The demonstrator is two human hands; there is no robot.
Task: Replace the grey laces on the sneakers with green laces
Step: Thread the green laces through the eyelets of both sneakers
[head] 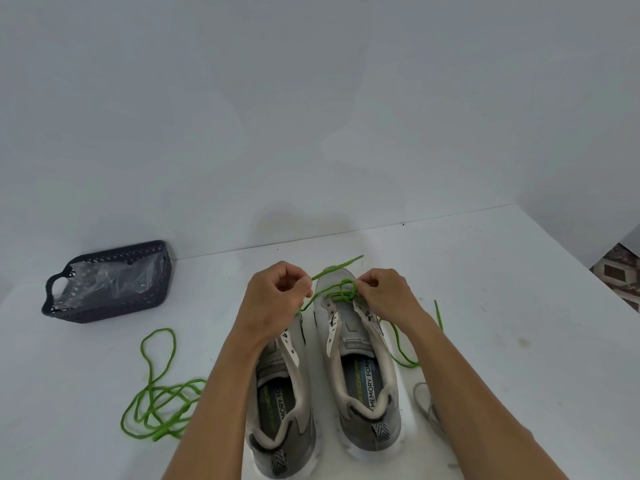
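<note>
**Threading the first eyelets on the right-hand sneaker**

Here the left hand (277, 299) pinches one run of the green lace (343, 289); the right hand (388, 296) pinches its crossing at the toe eyelets of the right-hand sneaker (360, 358). A spare green lace (156, 393) lies at eight o'clock, a grey lace (426, 403) at four. Uneven pulling could leave lopsided ends or drag the shoe.
</note>
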